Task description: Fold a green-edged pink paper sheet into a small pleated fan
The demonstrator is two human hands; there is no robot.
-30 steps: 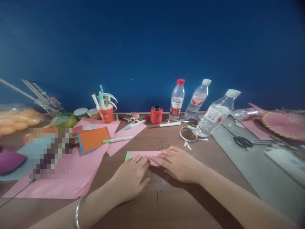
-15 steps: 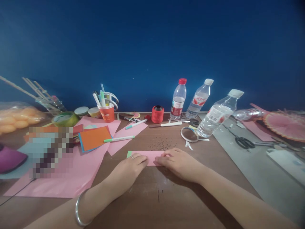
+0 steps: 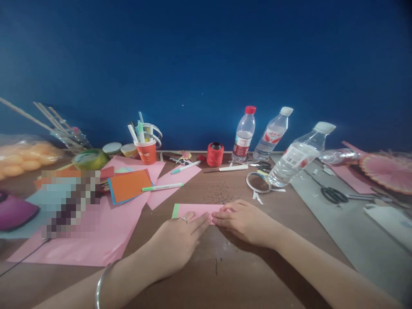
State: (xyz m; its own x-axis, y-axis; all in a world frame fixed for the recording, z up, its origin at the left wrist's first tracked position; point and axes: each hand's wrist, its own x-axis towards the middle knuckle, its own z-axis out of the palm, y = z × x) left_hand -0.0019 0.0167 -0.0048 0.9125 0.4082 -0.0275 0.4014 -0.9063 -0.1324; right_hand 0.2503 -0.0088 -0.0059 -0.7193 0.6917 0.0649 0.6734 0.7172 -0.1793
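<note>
A pink paper strip with a green left end lies flat on the brown table. My left hand rests on its lower edge, fingers stretched toward the right; a ring is on one finger. My right hand lies over the strip's right part, its fingers spread a little and pointing left. The fingertips of both hands are close together near the strip's middle. The strip's right end is hidden under my right hand. Small dark specks are scattered just behind the strip.
Behind stand a red cup of pens, a red thread spool and bottles. A round mirror and scissors lie to the right. Pink sheets, orange paper and a green marker lie to the left.
My left hand has slid toward me and right, its fingers now straighter and nearer my right hand, showing more of the strip's left part. The view has shifted slightly.
</note>
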